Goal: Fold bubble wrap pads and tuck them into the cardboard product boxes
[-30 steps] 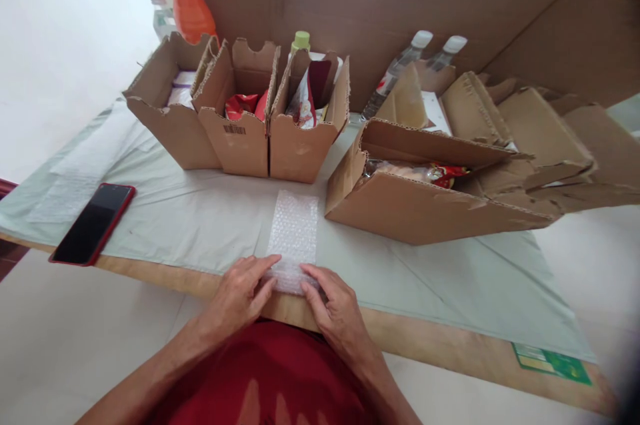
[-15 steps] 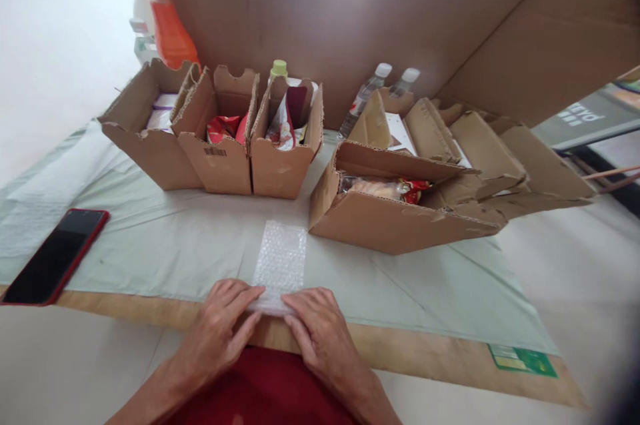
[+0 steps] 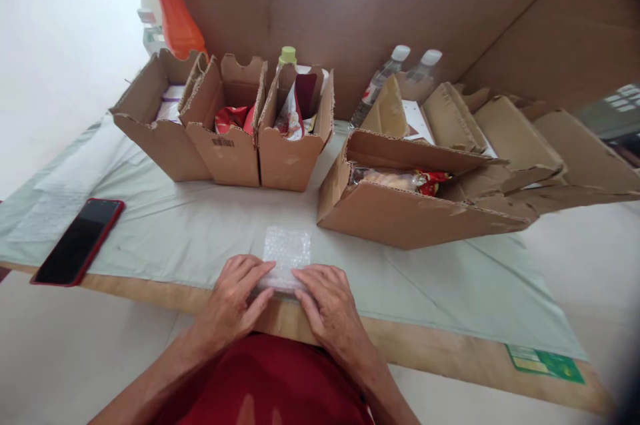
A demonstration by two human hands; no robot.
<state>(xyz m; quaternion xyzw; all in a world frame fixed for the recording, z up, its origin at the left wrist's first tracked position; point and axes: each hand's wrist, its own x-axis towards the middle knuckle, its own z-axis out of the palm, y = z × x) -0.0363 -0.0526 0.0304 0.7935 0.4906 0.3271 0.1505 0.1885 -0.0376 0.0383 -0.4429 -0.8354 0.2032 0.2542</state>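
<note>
Here the near end of the bubble wrap [image 3: 286, 253] hides under both hands at the table's [image 3: 440, 351] edge; left hand [image 3: 233, 301] and right hand [image 3: 327, 308] press it with flat fingers. The middle box's [image 3: 227, 145] barcode is unreadable.

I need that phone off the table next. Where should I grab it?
Take the phone by its long side edges, coming from above at the near end. It lies flat, screen up, and that end sits at the table edge, so fingers can probably slip under there.
</note>
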